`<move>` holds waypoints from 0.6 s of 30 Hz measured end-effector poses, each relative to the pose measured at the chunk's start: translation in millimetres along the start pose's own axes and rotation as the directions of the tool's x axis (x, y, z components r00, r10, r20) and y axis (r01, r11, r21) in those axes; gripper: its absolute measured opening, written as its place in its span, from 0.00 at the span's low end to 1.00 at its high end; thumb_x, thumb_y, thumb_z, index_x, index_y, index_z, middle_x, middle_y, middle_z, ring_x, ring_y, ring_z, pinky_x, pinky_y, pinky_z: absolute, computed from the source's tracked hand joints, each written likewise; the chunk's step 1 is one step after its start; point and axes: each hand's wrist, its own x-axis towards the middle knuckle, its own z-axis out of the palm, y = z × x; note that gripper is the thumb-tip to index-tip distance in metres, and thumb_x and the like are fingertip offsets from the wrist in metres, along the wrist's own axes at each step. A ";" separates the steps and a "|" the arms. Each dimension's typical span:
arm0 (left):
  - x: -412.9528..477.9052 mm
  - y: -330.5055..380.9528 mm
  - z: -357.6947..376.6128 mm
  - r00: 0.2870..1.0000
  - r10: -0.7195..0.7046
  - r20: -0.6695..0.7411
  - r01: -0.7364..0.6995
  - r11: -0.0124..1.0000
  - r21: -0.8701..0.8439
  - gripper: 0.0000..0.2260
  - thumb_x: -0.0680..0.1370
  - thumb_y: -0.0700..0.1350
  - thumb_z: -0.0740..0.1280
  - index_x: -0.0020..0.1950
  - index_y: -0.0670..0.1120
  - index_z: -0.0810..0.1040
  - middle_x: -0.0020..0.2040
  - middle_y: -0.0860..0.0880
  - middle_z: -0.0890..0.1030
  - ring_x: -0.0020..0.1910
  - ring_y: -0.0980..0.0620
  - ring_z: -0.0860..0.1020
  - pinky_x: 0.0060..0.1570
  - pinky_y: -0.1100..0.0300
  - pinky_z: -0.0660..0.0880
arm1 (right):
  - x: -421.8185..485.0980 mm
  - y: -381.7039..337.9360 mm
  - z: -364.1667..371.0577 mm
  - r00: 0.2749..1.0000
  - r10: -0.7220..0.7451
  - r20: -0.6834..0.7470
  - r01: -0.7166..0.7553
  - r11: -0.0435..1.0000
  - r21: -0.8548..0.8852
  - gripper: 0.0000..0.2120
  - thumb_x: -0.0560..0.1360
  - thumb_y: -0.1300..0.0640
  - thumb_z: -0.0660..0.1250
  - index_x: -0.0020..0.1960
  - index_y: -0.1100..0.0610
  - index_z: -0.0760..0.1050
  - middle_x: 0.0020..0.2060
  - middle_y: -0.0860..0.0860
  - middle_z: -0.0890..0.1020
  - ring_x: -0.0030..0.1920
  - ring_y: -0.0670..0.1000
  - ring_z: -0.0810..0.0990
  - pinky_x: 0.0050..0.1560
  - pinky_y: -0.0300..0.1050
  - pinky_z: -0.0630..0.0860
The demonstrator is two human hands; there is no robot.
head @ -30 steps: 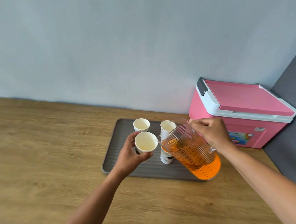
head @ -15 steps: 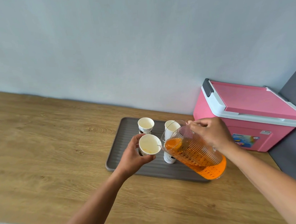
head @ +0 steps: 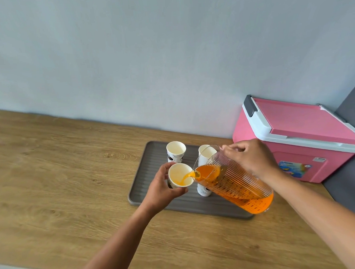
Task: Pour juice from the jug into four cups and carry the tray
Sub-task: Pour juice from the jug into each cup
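Juice (head: 187, 176) now streams from the ribbed jug (head: 235, 184) into a paper cup (head: 177, 172).

Clear ribbed plastic jug (head: 235, 184); white paper cups (head: 176, 153); matt grey ridged tray (head: 152, 173); wood-grain worktop (head: 60, 172); smooth pink plastic cooler (head: 309, 126).

The left hand (head: 159, 187) reached in from the near side, forearm angled rightward, and gripped a cup (head: 178, 172). The right hand (head: 250, 158), further right, gripped the tilted jug (head: 238, 184) from above.
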 end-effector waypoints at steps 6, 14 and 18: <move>-0.6 1.1 0.4 1.000 -0.005 0.009 0.005 1.000 -0.007 0.34 0.65 0.44 0.80 0.66 0.57 0.69 0.59 0.61 0.76 0.59 0.63 0.73 0.58 0.55 0.76 | 0.6 -5.0 -1.6 1.000 0.004 0.021 -0.004 1.000 -0.018 0.15 0.73 0.38 0.68 0.48 0.47 0.86 0.42 0.42 0.87 0.45 0.47 0.83 0.41 0.41 0.73; 0.1 3.2 0.8 1.000 -0.012 0.026 0.012 1.000 -0.007 0.34 0.66 0.45 0.79 0.66 0.57 0.67 0.59 0.61 0.75 0.60 0.62 0.73 0.56 0.57 0.75 | 2.2 -5.2 -2.1 1.000 0.013 0.017 -0.012 0.999 -0.034 0.17 0.72 0.35 0.67 0.47 0.46 0.86 0.44 0.42 0.87 0.46 0.46 0.83 0.45 0.43 0.78; 0.9 3.3 1.6 0.999 -0.013 0.033 0.013 1.000 -0.010 0.34 0.66 0.44 0.79 0.67 0.56 0.67 0.59 0.61 0.75 0.59 0.62 0.73 0.56 0.60 0.75 | 1.6 -6.5 -3.8 1.000 0.006 0.022 -0.005 0.999 -0.035 0.16 0.73 0.37 0.67 0.48 0.46 0.86 0.44 0.43 0.87 0.45 0.46 0.83 0.42 0.41 0.73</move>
